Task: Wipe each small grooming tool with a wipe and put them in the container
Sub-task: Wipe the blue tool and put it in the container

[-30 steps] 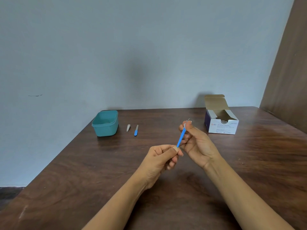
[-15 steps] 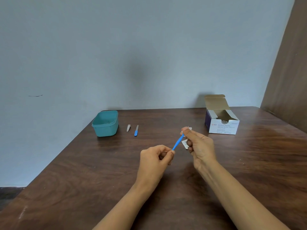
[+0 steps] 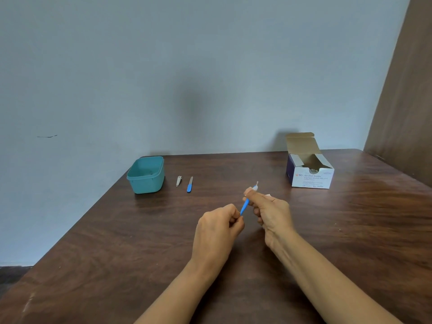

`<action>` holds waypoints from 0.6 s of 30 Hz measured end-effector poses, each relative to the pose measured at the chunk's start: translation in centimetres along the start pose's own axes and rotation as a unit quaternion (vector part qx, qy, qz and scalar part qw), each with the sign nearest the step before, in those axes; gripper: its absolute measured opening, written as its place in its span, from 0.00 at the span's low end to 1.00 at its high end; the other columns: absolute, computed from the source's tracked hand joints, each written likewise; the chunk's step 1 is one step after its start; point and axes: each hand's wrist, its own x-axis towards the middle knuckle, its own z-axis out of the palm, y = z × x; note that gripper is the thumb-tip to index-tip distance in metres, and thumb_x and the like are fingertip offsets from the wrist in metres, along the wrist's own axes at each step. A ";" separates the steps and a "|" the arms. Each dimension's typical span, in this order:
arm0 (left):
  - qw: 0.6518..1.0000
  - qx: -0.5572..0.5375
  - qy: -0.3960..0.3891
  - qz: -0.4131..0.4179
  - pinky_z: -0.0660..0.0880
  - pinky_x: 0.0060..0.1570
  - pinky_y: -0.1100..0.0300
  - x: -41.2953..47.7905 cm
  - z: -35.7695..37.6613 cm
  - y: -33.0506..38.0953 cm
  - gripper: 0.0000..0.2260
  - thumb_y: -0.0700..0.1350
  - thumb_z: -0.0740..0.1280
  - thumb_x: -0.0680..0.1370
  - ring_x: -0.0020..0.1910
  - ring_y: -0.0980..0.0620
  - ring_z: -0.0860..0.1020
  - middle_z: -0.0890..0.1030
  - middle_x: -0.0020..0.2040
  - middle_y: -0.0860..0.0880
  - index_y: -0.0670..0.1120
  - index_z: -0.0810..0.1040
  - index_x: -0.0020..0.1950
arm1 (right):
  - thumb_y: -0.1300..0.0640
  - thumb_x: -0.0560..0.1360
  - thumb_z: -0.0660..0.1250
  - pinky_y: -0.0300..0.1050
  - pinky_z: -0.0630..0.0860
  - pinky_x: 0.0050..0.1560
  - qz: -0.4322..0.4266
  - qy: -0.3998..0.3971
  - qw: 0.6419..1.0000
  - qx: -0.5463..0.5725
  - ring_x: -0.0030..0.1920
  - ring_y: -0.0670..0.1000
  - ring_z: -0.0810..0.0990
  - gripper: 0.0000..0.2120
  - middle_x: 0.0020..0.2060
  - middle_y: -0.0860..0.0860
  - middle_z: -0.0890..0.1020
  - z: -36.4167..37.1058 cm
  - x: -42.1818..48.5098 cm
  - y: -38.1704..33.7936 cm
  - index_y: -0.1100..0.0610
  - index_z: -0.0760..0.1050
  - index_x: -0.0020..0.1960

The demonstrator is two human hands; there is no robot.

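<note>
two bare forearms reach in from the bottom edge over a dark wooden surface point(image 3: 117, 253). the left hand point(image 3: 217, 230) has its grip pinched on the lower end of a thin blue-handled tool point(image 3: 245, 205), which slants up above the surface. the right hand point(image 3: 271, 213) has its grip curled round the tool's upper part, thumb on top, a scrap of white wipe point(image 3: 268, 195) showing behind it; the tool's pale tip pokes out above. farther back on the left lie a metal nail clipper point(image 3: 178, 181) and, just beside it, a blue-handled nail file point(image 3: 189, 184), near an open teal container point(image 3: 140, 183). far right stands an open box of alcohol swabs point(image 3: 312, 178).
</note>
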 end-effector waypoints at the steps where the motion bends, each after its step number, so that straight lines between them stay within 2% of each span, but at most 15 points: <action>1: 1.000 0.002 0.000 0.000 0.75 0.36 0.56 0.0 0.0 -0.1 0.06 0.43 0.70 0.73 0.32 0.53 0.77 0.79 0.31 0.52 0.45 0.77 0.36 | 0.57 0.70 0.74 0.34 0.64 0.31 -0.002 -0.007 1.000 -0.005 0.31 0.43 0.69 0.09 0.24 0.43 0.78 0.1 -0.2 0.1 0.63 0.84 0.45; 3: 1.000 0.001 0.002 -0.005 0.75 0.36 0.56 0.0 0.0 -0.2 0.06 0.43 0.70 0.73 0.32 0.53 0.76 0.79 0.31 0.52 0.45 0.77 0.37 | 0.57 0.71 0.74 0.31 0.64 0.29 -0.008 -0.015 1.000 -0.013 0.28 0.41 0.70 0.07 0.30 0.46 0.80 0.1 -0.4 0.1 0.61 0.84 0.44; 6: 1.000 -0.001 0.009 -0.007 0.76 0.36 0.54 0.1 0.0 -0.6 0.06 0.43 0.70 0.74 0.32 0.53 0.77 0.79 0.31 0.52 0.45 0.77 0.37 | 0.56 0.70 0.74 0.32 0.64 0.31 -0.002 -0.035 0.999 -0.034 0.29 0.41 0.71 0.07 0.35 0.48 0.82 0.1 -0.8 -0.3 0.59 0.84 0.44; 12: 0.998 -0.053 0.007 -0.032 0.76 0.36 0.56 0.3 -0.2 -0.9 0.06 0.41 0.69 0.74 0.31 0.51 0.78 0.79 0.29 0.52 0.44 0.78 0.37 | 0.55 0.70 0.74 0.35 0.64 0.34 0.014 -0.100 0.991 -0.091 0.33 0.42 0.70 0.10 0.37 0.47 0.82 0.0 -1.1 -0.4 0.58 0.83 0.49; 15: 0.989 -0.127 -0.003 -0.077 0.78 0.35 0.61 0.6 -0.6 -0.6 0.07 0.41 0.70 0.75 0.30 0.54 0.79 0.81 0.28 0.50 0.43 0.80 0.36 | 0.55 0.70 0.74 0.35 0.64 0.36 0.027 -0.139 0.985 -0.093 0.36 0.43 0.69 0.10 0.35 0.44 0.81 -0.2 -0.9 -0.5 0.58 0.84 0.49; 18: 0.956 -0.256 -0.026 -0.139 0.77 0.32 0.62 1.0 -0.8 -0.3 0.07 0.38 0.69 0.75 0.29 0.52 0.80 0.82 0.31 0.45 0.39 0.81 0.37 | 0.56 0.72 0.72 0.36 0.62 0.36 0.040 -0.183 0.980 -0.063 0.37 0.43 0.67 0.06 0.32 0.41 0.81 -0.4 -0.5 -0.8 0.56 0.84 0.47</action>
